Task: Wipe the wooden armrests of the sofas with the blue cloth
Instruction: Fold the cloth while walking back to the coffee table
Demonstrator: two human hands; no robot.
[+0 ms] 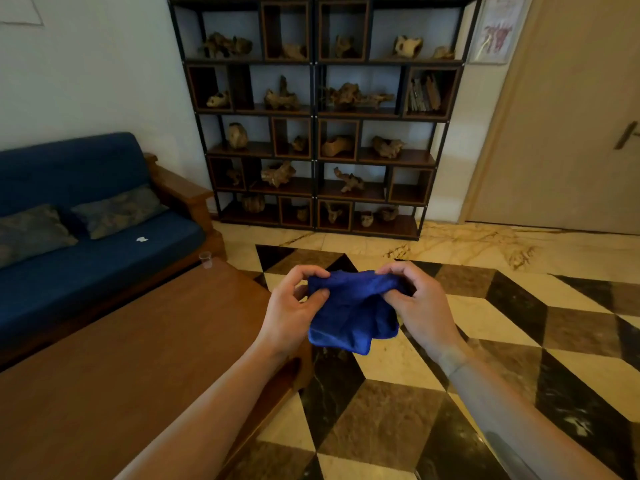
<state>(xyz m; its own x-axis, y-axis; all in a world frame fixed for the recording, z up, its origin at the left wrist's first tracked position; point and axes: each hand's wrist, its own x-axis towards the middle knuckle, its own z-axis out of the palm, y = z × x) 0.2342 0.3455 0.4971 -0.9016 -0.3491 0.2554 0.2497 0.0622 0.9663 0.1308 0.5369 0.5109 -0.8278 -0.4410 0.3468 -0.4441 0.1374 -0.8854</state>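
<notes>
A blue cloth (349,313) hangs crumpled between both hands in front of me, above the floor. My left hand (292,306) pinches its left edge and my right hand (420,303) grips its right edge. A blue-cushioned sofa (86,251) stands at the left. Its wooden armrest (180,187) shows at the sofa's far end, well beyond the cloth and untouched.
A wooden coffee table (138,358) lies at lower left with a small glass (205,259) on its far corner. A dark shelf unit (322,116) of wood pieces stands against the back wall. A door (571,133) is at the right. Checkered marble floor (467,375) spreads ahead.
</notes>
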